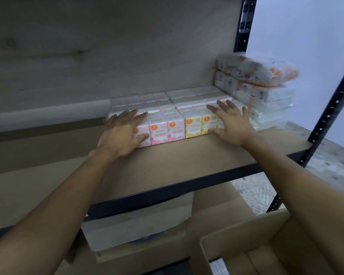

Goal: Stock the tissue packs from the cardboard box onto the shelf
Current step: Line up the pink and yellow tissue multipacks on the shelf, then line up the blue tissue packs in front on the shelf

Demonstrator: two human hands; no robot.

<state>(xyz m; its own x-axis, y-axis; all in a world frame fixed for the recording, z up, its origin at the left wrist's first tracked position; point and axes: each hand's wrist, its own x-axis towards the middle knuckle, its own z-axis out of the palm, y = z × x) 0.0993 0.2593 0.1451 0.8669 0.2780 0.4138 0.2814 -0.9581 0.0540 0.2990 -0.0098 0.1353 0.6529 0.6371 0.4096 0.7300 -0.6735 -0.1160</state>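
1. On the shelf (187,155), toward the back and right of the middle, the tissue packs sit in a tight block: pink packs (168,132) on the left touch yellow packs (195,127) on the right, with more rows behind them
2. The left hand (121,133) rests on the left end of the pink packs, its fingers straight and spread over their top and its thumb on their front face; it clamps nothing
3. The right hand (232,124) lies on the right end of the yellow packs, fingers apart and flat across the top, thumb stretched out low along the front
4. At the back right corner of the shelf, just beside the block, a stack of plastic-wrapped bundles (266,92) stands taller than the packs; its top bundle is tilted
5. The cardboard box (246,235) stands below the shelf's front edge at the right, flaps open; something white shows inside, too little of it to tell
6. Under the shelf, a pale wrapped pack (137,225) lies on a lower level
7. A black perforated post (245,26) rises at the back right corner
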